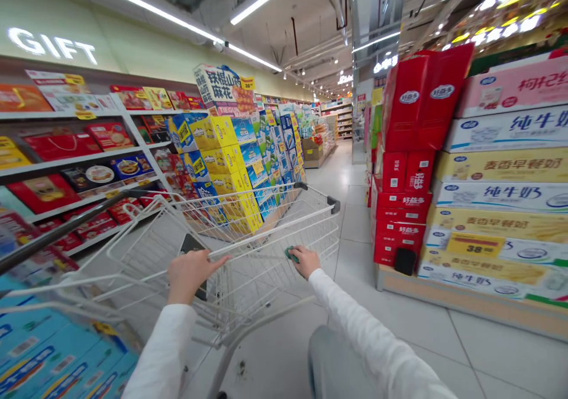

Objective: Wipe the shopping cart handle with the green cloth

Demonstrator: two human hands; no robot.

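Observation:
A white wire shopping cart stands on the floor before me. My left hand is closed over the near top rail of its basket, thumb stretched along the wire and the other fingertips hidden. Just behind that hand is a dark flat rectangular piece, partly covered; I cannot make out what it is. Farther along the same side, my right hand pinches a small green cloth against the wires. The cart's dark push handle lies to the left.
Red gift boxes and milk cartons are stacked on a low platform at right. Yellow cartons stand beyond the cart. Light-blue packs sit at lower left, shelves behind. A tiled aisle runs ahead.

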